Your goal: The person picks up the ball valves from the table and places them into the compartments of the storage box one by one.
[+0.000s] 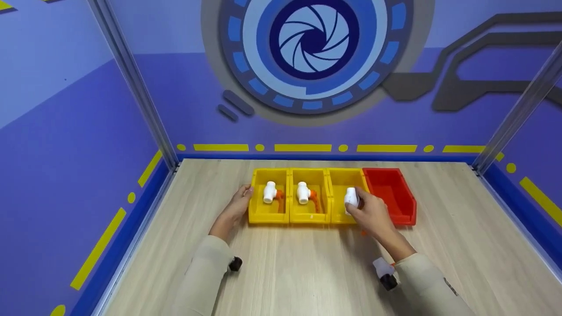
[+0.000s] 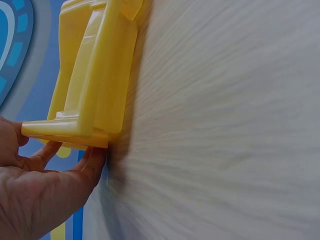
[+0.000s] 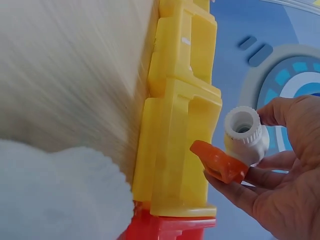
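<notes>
A printed wall panel (image 1: 175,96) closes off the back of a pale worktop (image 1: 298,272), and the bins stand near that far edge, an arrangement that seems to leave the stretch nearest the person free for the forearms. The bins sit side by side in a straight row, their low fronts facing the person, probably so that the contents can be seen and reached. From the left come the leftmost yellow bin (image 1: 268,218), the second yellow bin (image 1: 310,218), the third yellow bin (image 1: 338,217) and the red bin (image 1: 406,219).

The left hand (image 1: 236,204) grips the row's outer end, its thumb at the rim and its fingers against the outside wall, likely to steady the bins. The right hand (image 1: 373,213) is closed in a pinch, thumb on one side and fingers on the other, round a white valve (image 1: 351,196). That valve appears over the third bin, apparently clear of its floor. Two matching valves lie singly, the left valve (image 1: 269,193) and the middle valve (image 1: 303,193), both angled alike, as if set for uniformity.

The smallest part is the held valve's orange handle (image 3: 225,166), which juts past the fingertips, perhaps because the grip favours the sturdier body.
</notes>
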Motion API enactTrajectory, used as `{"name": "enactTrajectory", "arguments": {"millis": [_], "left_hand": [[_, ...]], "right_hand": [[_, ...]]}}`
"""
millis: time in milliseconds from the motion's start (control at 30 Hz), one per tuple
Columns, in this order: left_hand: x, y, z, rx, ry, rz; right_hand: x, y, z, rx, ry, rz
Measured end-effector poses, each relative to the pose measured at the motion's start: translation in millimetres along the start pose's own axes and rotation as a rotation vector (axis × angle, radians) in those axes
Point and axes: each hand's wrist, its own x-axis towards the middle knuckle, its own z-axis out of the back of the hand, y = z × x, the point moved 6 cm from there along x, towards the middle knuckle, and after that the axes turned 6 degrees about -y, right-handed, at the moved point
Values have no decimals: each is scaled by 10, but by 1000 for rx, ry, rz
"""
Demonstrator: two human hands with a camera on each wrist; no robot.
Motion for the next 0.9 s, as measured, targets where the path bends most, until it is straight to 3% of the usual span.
{"name": "enactTrajectory", "arguments": {"millis": [333, 900], "left_hand": [[-11, -25, -12, 20, 18, -72], [22, -6, 12, 62, 3, -76]], "right_hand": [[183, -100, -68, 14, -67, 23], [454, -87, -221, -102, 72, -72]]}}
